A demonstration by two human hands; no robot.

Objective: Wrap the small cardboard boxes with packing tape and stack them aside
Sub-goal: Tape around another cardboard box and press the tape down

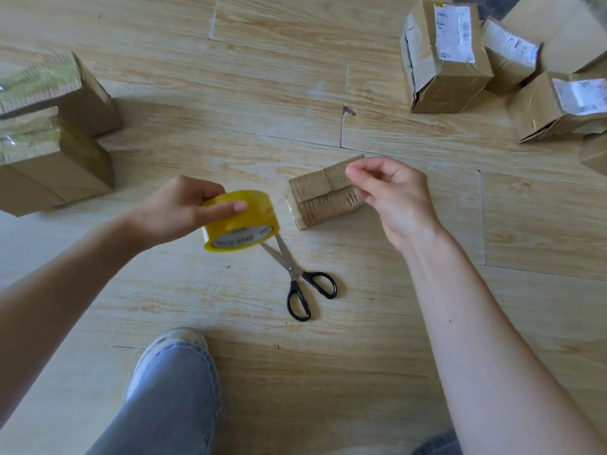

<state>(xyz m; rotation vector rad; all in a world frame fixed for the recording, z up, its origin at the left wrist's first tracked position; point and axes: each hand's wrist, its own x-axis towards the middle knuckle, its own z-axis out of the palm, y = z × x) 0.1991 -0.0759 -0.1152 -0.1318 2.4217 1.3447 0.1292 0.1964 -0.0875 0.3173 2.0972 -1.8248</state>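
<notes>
A small cardboard box [320,195] lies on the wooden floor [230,93] at the centre, its flaps closed. My left hand [177,211] grips a roll of yellow packing tape [241,221] just left of the box, thumb across the top of the roll. Over the box's right end hovers my right hand [391,195], fingers loosely curled with thumb and forefinger near each other. Whether it pinches a tape end I cannot tell. Two taped boxes [49,133] are stacked at the far left.
Black-handled scissors [295,277] lie on the floor below the tape roll, blades partly under it. Several labelled cardboard boxes [443,57] cluster at the upper right. My jeans-covered leg and shoe [167,372] reach in from the bottom.
</notes>
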